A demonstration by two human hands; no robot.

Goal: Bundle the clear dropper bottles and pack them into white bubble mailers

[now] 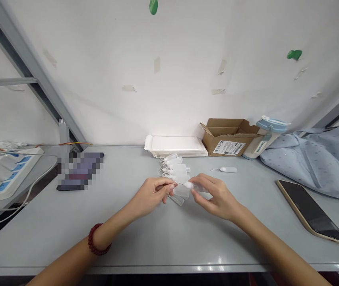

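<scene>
In the middle of the table, my right hand (218, 196) pinches a small translucent squeeze bottle (188, 185) that lies sideways, its white nozzle end pointing left. My left hand (153, 194) is closed at the fingertips, just left of that nozzle. A thin dark line, like a needle or thread, spans the short gap between them; what the left fingers hold is too small to make out. Behind and below the hands lies a row of similar small bottles (177, 167), with thin loops at their left ends. Another small bottle (228, 169) lies apart to the right.
At the back stand a stack of white flat packs (178, 145), an open cardboard box (224, 139) and a white-and-blue tumbler (258, 145). On the right are a blue cloth bag (303, 167) and a phone (312, 210). A power strip (11, 178) with cables is at left, beside a pixelated object (81, 171).
</scene>
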